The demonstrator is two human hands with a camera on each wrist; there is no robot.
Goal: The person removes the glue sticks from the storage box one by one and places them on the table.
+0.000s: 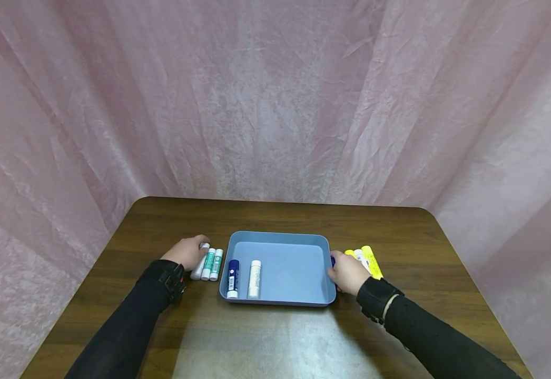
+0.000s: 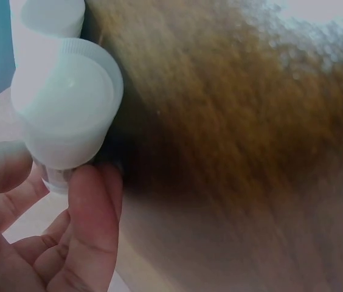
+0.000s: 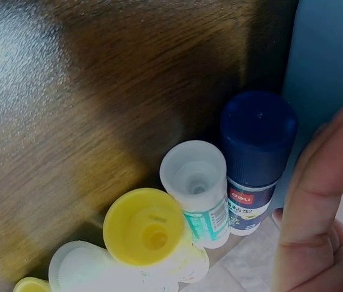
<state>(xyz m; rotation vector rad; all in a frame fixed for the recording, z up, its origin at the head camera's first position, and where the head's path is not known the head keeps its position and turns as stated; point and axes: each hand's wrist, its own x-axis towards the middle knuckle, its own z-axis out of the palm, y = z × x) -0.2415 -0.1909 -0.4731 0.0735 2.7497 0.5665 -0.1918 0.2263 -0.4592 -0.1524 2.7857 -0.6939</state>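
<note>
My left hand (image 1: 189,253) pinches a white glue stick (image 2: 68,100) between thumb and fingers, left of the blue tray (image 1: 285,304). Two green-and-white glue sticks (image 1: 212,265) lie just beside it. At the tray's right edge is my right hand (image 1: 348,272), its fingers around a dark blue glue stick (image 3: 258,140) without a visible firm grip. In the right wrist view a fingertip (image 3: 278,215) comes close to that stick's far end. Inside the tray, on the left, lie a dark blue glue stick (image 1: 233,279) and a white one (image 1: 254,279).
Right of my right hand lie a yellow glue stick (image 1: 372,261) and a white one (image 1: 360,256). A white-and-green stick (image 3: 199,194) and a yellow-ended one (image 3: 144,225) sit beside the blue one. Pink cloth (image 1: 275,105) hangs behind the wooden table (image 1: 275,342).
</note>
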